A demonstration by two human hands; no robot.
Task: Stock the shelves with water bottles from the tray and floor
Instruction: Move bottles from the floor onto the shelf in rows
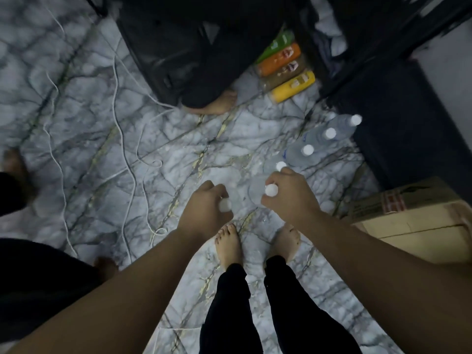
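Beside the bottles [329,135]: cardboard box [413,215], loose cables [122,139].

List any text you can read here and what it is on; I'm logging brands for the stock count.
No text can be read in this picture.
Juice bottles: labels with pale marks, too blurred to read.
Water bottles: faint blue label patches, unreadable.
Cardboard box: a red-and-white printed label and dark print, both too blurred to read.
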